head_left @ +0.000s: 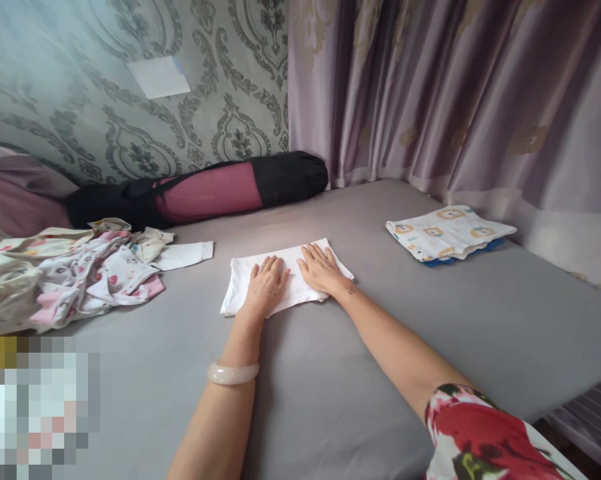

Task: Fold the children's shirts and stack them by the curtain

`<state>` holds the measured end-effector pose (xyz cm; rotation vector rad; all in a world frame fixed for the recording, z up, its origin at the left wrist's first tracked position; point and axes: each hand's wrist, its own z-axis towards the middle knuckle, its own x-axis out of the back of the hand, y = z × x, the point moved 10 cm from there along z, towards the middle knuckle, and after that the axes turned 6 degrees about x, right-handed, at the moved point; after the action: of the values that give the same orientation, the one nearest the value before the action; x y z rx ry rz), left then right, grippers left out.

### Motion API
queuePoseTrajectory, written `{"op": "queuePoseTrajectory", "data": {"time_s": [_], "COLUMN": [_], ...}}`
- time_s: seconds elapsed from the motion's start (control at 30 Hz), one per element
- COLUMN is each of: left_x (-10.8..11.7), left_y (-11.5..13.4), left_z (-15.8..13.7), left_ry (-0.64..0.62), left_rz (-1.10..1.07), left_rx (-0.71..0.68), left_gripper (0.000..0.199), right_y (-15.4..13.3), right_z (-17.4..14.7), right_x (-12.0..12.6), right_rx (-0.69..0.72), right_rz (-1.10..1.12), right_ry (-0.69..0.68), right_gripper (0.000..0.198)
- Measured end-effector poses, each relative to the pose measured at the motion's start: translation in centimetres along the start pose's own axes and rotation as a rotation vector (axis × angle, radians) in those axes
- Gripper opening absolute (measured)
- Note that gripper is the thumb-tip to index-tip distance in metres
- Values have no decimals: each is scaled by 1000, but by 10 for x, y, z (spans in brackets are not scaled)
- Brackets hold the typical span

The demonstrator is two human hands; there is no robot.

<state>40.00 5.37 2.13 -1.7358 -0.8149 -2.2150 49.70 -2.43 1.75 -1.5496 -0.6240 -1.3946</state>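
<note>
A folded white cloth garment [293,280] lies flat on the grey bed sheet [320,380], straight ahead of me. On its left half rests my left hand [268,283], palm down with the fingers stretched out. My right hand [321,270] presses flat on the right half, its fingers spread. Neither hand grips the fabric, and the part under the palms is hidden. The cloth's lower edge looks slightly uneven.
At the left is a loose heap of printed baby clothes [95,273]. To the right sits a folded stack with a patterned white cloth [445,230] on top. A long black and maroon bag [210,190] lies along the wall; a purple curtain [430,93] hangs behind.
</note>
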Motion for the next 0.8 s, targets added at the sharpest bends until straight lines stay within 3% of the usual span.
{"op": "queuePoseTrajectory", "data": {"time_s": [0.23, 0.43, 0.63, 0.8], "left_x": [8, 3, 6, 8], "left_y": [-26, -30, -24, -1], "left_z": [2, 1, 1, 1], "left_ry": [88, -5, -5, 23], "left_rz": [11, 85, 98, 83], "left_rx": [133, 171, 187, 124], "left_gripper": [42, 45, 48, 49], "right_y": [32, 45, 36, 3], "right_z": [0, 0, -1, -3], "right_x": [15, 4, 10, 11], "right_rx": [-98, -136, -119, -24], "right_rz": [-83, -88, -105, -81], "right_ry": [32, -36, 22, 101], "right_gripper": [61, 61, 60, 59]}}
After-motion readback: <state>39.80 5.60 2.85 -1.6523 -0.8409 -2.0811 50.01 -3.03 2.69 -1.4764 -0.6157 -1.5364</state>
